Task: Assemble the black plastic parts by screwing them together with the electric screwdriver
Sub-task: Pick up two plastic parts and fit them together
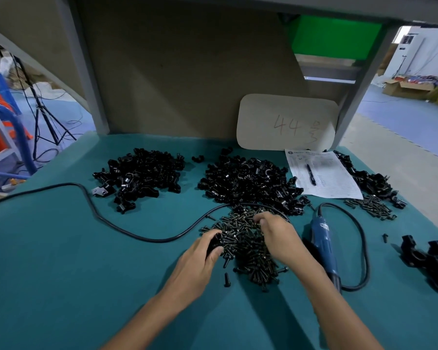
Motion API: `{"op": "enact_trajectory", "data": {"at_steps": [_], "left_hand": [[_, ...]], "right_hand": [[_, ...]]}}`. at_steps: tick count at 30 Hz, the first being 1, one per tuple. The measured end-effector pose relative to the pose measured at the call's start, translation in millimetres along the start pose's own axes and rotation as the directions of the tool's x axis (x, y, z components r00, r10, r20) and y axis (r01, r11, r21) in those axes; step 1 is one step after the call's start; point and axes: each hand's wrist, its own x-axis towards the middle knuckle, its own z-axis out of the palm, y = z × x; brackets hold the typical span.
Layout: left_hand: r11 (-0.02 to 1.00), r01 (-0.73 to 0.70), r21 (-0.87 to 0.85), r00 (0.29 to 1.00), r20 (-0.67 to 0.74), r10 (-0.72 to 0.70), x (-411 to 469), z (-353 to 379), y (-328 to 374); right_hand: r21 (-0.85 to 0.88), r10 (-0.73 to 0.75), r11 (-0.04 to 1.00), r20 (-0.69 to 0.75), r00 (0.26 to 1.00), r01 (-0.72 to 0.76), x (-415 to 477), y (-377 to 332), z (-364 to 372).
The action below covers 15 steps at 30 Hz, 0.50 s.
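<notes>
So, at your far left a black cable snakes over the teal surface, passing just in front of the left heap of black plastic parts. Your left hand rests at the left edge of the screw pile, its fingers and thumb wrapped round one black part. Behind the screws lies the middle heap. Your right hand reaches into the far side of the screw pile, fingers curled down among the screws; whether they pinch one, you cannot tell. Just right of that wrist the blue electric screwdriver lies flat on the surface, untouched, its tip toward you. Further back a printed sheet carries a pen. Right of the sheet lie a smaller scatter of screws and a third heap. Near the right edge sit a few joined parts.
</notes>
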Motion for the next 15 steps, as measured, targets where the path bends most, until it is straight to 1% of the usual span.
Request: {"op": "enact_trajectory", "data": {"at_steps": [1, 2, 3, 4, 5, 6, 7, 8, 9, 11, 12, 13, 15], "left_hand": [[1.0, 0.001, -0.003, 1.0, 0.0, -0.001, 0.7, 0.2, 0.1], [1.0, 0.001, -0.002, 1.0, 0.002, -0.001, 0.9, 0.4, 0.0], [1.0, -0.002, 0.002, 1.0, 0.002, 0.002, 1.0, 0.6, -0.3], [1.0, -0.005, 0.007, 1.0, 0.002, 0.005, 0.6, 0.7, -0.8], [1.0, -0.007, 0.008, 1.0, 0.002, 0.007, 0.5, 0.7, -1.3], [1.0, -0.007, 0.006, 1.0, 0.002, 0.007, 0.6, 0.7, -1.5], [1.0, -0.007, 0.004, 1.0, 0.002, 0.007, 0.8, 0.8, -1.5], [1.0, -0.008, 0.005, 1.0, -0.001, 0.008, 1.0, 0.7, -1.3], [1.0, -0.011, 0.005, 1.0, -0.004, 0.011, 1.1, 0.5, -1.1], [1.0, -0.015, -0.004, 1.0, -0.009, 0.015, 1.5, 0.1, -1.0], [1.0, -0.016, -0.01, 1.0, -0.009, 0.016, 1.8, -0.1, -0.9], [1.0, -0.017, -0.013, 1.0, -0.011, 0.017, 1.9, -0.2, -0.8], [1.0, -0.019, -0.013, 1.0, -0.017, 0.019, 1.7, -0.3, -0.5]], "right_hand": [[0.185, 0.029, 0.982, 0.006, 1.0, -0.029, -4.9, -0.5, -1.8], [0.384, 0.071, 0.92, 0.022, 0.997, -0.074, -10.0, -2.7, -2.8], [0.561, 0.119, 0.818, 0.053, 0.991, -0.128, -14.6, -5.8, -2.3], [0.704, 0.159, 0.687, 0.098, 0.982, -0.181, -18.9, -9.8, -0.7], [0.809, 0.183, 0.544, 0.145, 0.972, -0.223, -22.8, -14.0, 1.4], [0.874, 0.19, 0.421, 0.178, 0.965, -0.244, -25.8, -17.5, 4.0], [0.906, 0.186, 0.344, 0.192, 0.963, -0.247, -28.7, -20.1, 6.9], [0.92, 0.175, 0.315, 0.186, 0.967, -0.234, -31.3, -21.9, 10.8], [0.921, 0.163, 0.329, 0.163, 0.973, -0.209, -34.1, -23.9, 15.6], [0.886, 0.142, 0.438, 0.097, 0.985, -0.151, -38.4, -27.6, 25.5], [0.871, 0.137, 0.473, 0.077, 0.988, -0.134, -40.1, -30.5, 30.3], [0.871, 0.141, 0.473, 0.073, 0.987, -0.132, -41.6, -33.7, 34.6], [0.9, 0.169, 0.41, 0.087, 0.982, -0.15, -43.8, -38.9, 40.4]]}}
